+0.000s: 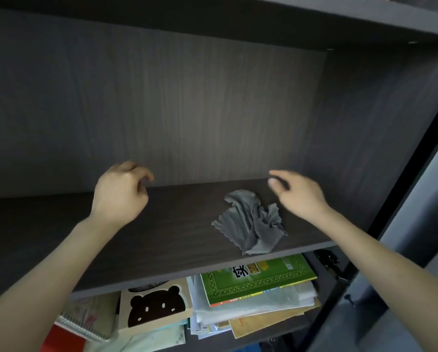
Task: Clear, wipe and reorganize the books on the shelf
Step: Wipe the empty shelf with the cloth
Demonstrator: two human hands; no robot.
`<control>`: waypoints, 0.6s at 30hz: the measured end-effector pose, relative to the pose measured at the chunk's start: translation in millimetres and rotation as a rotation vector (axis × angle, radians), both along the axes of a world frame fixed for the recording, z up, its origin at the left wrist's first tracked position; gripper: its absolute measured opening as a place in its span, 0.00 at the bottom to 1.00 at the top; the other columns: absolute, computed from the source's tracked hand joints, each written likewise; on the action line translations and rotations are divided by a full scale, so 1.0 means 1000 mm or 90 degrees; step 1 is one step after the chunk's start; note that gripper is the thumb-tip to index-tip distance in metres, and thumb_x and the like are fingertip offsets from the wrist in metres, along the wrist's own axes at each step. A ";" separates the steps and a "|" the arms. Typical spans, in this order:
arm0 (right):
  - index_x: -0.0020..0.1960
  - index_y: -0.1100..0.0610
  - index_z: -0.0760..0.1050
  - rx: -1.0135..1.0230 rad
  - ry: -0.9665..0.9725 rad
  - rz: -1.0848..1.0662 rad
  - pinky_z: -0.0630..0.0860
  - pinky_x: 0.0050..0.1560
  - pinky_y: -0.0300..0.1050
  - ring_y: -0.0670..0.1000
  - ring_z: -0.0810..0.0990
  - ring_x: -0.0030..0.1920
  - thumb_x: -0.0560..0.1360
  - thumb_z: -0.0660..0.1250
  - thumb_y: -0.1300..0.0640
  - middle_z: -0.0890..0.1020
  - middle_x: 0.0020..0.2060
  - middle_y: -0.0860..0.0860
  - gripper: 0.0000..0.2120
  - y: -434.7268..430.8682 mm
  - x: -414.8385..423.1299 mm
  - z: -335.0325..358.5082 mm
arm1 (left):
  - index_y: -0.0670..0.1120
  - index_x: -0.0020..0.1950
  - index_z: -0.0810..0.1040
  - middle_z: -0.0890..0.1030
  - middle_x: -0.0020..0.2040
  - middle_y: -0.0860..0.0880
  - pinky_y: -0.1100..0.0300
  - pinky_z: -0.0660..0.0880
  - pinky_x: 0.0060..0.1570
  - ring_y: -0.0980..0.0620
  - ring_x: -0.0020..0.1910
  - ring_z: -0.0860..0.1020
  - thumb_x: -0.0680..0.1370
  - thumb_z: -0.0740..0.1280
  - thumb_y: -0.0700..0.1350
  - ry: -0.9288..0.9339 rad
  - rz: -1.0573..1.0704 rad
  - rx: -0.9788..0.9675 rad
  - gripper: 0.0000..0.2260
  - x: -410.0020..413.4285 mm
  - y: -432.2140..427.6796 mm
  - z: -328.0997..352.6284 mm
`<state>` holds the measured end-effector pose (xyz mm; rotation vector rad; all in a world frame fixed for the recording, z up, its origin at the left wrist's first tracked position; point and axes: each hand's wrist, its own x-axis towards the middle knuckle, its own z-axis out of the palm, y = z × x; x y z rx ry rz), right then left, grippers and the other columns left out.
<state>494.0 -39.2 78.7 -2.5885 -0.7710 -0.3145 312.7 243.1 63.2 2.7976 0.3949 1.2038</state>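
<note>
A person reaches both bare arms into a dark wood-grain bookcase, where a grey cloth point(251, 222) lies crumpled on the shelf board point(162, 237). The cloth is thin and ribbed with a wavy hem, bunched into folds at its far end and flatter toward the board's front lip, which its near corner almost reaches. It sits between the two hands but much closer to the right hand point(299, 194), just below and inside that hand's fingers, not touching them. The right hand hovers over the board with fingers stretched loosely toward the middle, blurred and holding nothing. The left hand point(120, 193) hangs well apart from the cloth, its fingers loosely curled with the thumb out and nothing in its grasp. Bare board runs between the hands and out past the left hand. The back panel point(187, 110) rises just beyond both sets of fingertips, and the bookcase's side wall point(365, 148) stands close outside the right wrist. Under the forearms, below the board's front edge, books lie flat in heaps: a green book point(258, 278) on loose papers point(251, 308) beneath the right arm, a bear-cover book point(154, 306) between the arms, and a spiral notebook point(85, 323) under the left arm.
</note>
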 end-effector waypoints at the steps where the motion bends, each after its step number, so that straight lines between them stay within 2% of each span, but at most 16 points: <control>1: 0.74 0.47 0.63 -0.043 0.018 0.061 0.60 0.73 0.51 0.55 0.64 0.73 0.80 0.53 0.41 0.65 0.74 0.51 0.24 0.012 -0.008 -0.005 | 0.40 0.46 0.82 0.80 0.46 0.40 0.49 0.75 0.42 0.36 0.43 0.78 0.68 0.67 0.29 0.000 0.001 -0.001 0.11 0.001 0.001 0.000; 3: 0.78 0.46 0.51 -0.191 0.065 0.159 0.47 0.76 0.54 0.53 0.50 0.77 0.78 0.47 0.34 0.53 0.78 0.51 0.32 0.041 -0.026 -0.030 | 0.40 0.46 0.82 0.81 0.46 0.40 0.49 0.75 0.42 0.36 0.43 0.78 0.68 0.67 0.29 -0.007 0.006 0.000 0.11 0.002 0.003 0.000; 5: 0.78 0.46 0.45 -0.310 0.056 0.178 0.42 0.76 0.55 0.51 0.44 0.78 0.78 0.43 0.33 0.48 0.78 0.49 0.33 0.056 -0.023 -0.055 | 0.39 0.46 0.82 0.80 0.46 0.40 0.49 0.75 0.42 0.37 0.43 0.78 0.68 0.67 0.29 -0.011 0.011 -0.001 0.11 0.002 0.002 -0.002; 8: 0.78 0.46 0.45 -0.319 0.091 0.100 0.42 0.75 0.57 0.52 0.43 0.78 0.79 0.40 0.35 0.47 0.78 0.49 0.31 0.081 0.013 -0.059 | 0.40 0.46 0.82 0.80 0.45 0.40 0.50 0.74 0.42 0.37 0.43 0.78 0.68 0.67 0.29 -0.014 0.015 -0.006 0.11 -0.001 0.006 -0.003; 10: 0.79 0.48 0.48 -0.320 0.106 0.039 0.42 0.75 0.61 0.57 0.45 0.78 0.80 0.40 0.35 0.49 0.78 0.52 0.31 0.114 0.017 -0.056 | 0.40 0.47 0.82 0.80 0.46 0.39 0.49 0.74 0.43 0.36 0.44 0.77 0.68 0.66 0.29 -0.003 0.032 -0.012 0.12 -0.001 0.010 -0.004; 11: 0.79 0.49 0.49 -0.322 0.094 0.054 0.42 0.74 0.61 0.59 0.45 0.77 0.80 0.41 0.36 0.49 0.78 0.54 0.31 0.135 0.006 -0.057 | 0.40 0.48 0.82 0.80 0.47 0.39 0.49 0.73 0.44 0.36 0.45 0.77 0.69 0.65 0.29 -0.002 0.041 -0.024 0.12 0.000 0.013 -0.004; 13: 0.78 0.48 0.50 -0.323 0.047 0.203 0.42 0.75 0.59 0.59 0.45 0.77 0.81 0.42 0.37 0.50 0.78 0.53 0.29 0.167 -0.040 -0.061 | 0.40 0.50 0.82 0.80 0.49 0.38 0.51 0.71 0.45 0.36 0.47 0.77 0.69 0.64 0.29 -0.009 0.059 -0.058 0.14 0.006 0.016 0.000; 15: 0.78 0.46 0.50 -0.310 -0.005 0.375 0.42 0.75 0.55 0.54 0.45 0.78 0.82 0.43 0.40 0.51 0.78 0.49 0.26 0.169 -0.085 -0.067 | 0.41 0.51 0.82 0.81 0.50 0.39 0.52 0.71 0.44 0.36 0.47 0.78 0.69 0.64 0.30 0.007 0.062 -0.076 0.15 0.013 0.016 0.001; 16: 0.78 0.44 0.50 -0.292 -0.031 0.411 0.42 0.76 0.54 0.51 0.46 0.78 0.82 0.43 0.41 0.51 0.78 0.47 0.25 0.158 -0.091 -0.069 | 0.41 0.52 0.82 0.81 0.51 0.39 0.52 0.72 0.44 0.36 0.47 0.78 0.69 0.64 0.30 0.027 0.058 -0.075 0.15 0.016 0.016 0.001; 18: 0.78 0.44 0.48 -0.261 -0.041 0.388 0.43 0.76 0.52 0.47 0.47 0.77 0.82 0.45 0.42 0.52 0.78 0.44 0.25 0.118 -0.066 -0.069 | 0.43 0.54 0.81 0.81 0.53 0.39 0.51 0.73 0.46 0.36 0.47 0.79 0.71 0.65 0.33 0.075 0.051 -0.074 0.14 0.019 0.017 -0.003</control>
